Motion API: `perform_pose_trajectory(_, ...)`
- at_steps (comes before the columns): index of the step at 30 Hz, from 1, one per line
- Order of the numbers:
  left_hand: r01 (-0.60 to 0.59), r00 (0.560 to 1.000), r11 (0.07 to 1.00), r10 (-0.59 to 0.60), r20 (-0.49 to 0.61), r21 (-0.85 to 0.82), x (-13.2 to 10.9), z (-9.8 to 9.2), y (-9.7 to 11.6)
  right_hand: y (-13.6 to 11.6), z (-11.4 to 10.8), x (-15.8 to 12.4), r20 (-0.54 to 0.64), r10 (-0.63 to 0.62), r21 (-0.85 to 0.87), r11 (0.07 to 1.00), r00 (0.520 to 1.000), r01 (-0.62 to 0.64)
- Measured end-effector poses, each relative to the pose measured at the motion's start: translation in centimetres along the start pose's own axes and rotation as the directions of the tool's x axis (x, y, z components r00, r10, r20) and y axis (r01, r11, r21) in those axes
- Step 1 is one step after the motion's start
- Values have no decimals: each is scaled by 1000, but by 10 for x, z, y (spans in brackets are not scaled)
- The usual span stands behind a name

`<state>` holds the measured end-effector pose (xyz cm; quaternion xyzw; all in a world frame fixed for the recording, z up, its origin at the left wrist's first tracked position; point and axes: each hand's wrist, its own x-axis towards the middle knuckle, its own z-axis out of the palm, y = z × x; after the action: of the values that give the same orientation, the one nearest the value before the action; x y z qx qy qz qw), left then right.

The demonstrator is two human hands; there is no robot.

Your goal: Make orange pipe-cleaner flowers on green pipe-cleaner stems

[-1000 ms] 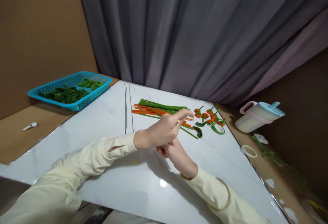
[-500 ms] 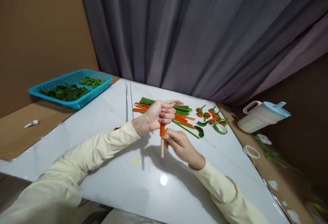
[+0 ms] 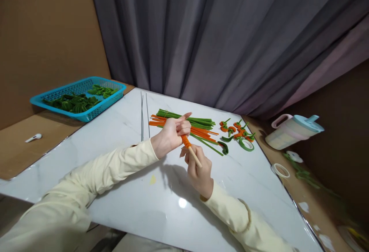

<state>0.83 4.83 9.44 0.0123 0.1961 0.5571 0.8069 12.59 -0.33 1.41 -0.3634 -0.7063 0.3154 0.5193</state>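
Observation:
My left hand (image 3: pixel 174 132) is closed around the upper part of a wooden stick (image 3: pixel 195 157), its index finger stretched forward. An orange pipe cleaner (image 3: pixel 186 141) is coiled round the stick just below that fist; the stick's top is hidden in the hand. My right hand (image 3: pixel 200 169) has its fingers curled behind the bare lower end of the tilted stick, close under the coil. Past my hands lie a bundle of green pipe cleaners (image 3: pixel 201 123), orange pipe cleaners (image 3: pixel 157 120) and a few loose green ones (image 3: pixel 211 147).
Several small orange-and-green pipe cleaner pieces (image 3: pixel 231 130) lie at right beside green tape (image 3: pixel 246 145). A blue basket (image 3: pixel 86 116) with green pieces stands far left, near a white earbud (image 3: pixel 34 138). Dark wires (image 3: pixel 142 117) lie behind. A lidded jug (image 3: pixel 291 132) and white tape roll (image 3: pixel 280 170) are right.
The stick has gone from upright to tilted, its lower end swung right. My right hand has turned palm-up and moved slightly lower; my left hand has shifted a little left.

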Motion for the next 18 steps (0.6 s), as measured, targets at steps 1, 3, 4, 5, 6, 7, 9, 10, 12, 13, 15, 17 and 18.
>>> perform_pose_trajectory(1,-8,1000,1000,8,-1,1,0,0,-1,2,0,0,-11,-10,-25,1000,1000,9)
perform_pose_trajectory(3,-33,999,999,33,-5,2,0,-1,-2,6,-1,2,-22,-29,-61,998,999,28)
perform_pose_trajectory(4,-49,999,999,49,-5,5,0,-1,-3,7,0,3,-18,-36,-70,997,999,35)
perform_pose_trajectory(5,-66,998,998,66,-5,8,0,-2,-3,8,0,4,-8,-36,-68,997,999,36)
perform_pose_trajectory(6,-81,997,997,82,-4,13,1,-2,-3,8,2,4,1,-30,-55,998,1000,30)
perform_pose_trajectory(7,-95,995,995,95,-3,19,1,-3,-3,7,3,5,7,-23,-34,999,1000,23)
perform_pose_trajectory(9,-116,993,993,116,-1,35,3,-3,-3,5,8,3,12,-17,25,1000,1000,16)
perform_pose_trajectory(10,-124,992,991,124,-2,43,3,-4,-2,4,11,2,9,-10,60,998,1000,10)
perform_pose_trajectory(12,-143,990,988,143,-1,59,5,-4,-1,1,15,0,14,18,127,992,1000,-20)
perform_pose_trajectory(13,-155,988,986,156,1,65,6,-4,0,-1,17,0,24,45,162,986,999,-48)
perform_pose_trajectory(15,-185,983,980,185,12,73,8,-3,2,-5,20,-1,47,117,241,962,992,-125)
perform_pose_trajectory(17,-240,971,966,236,45,99,9,-3,4,-12,21,0,78,210,330,917,975,-224)
perform_pose_trajectory(18,-276,960,953,269,73,123,9,-3,5,-15,21,1,107,264,382,879,958,-285)
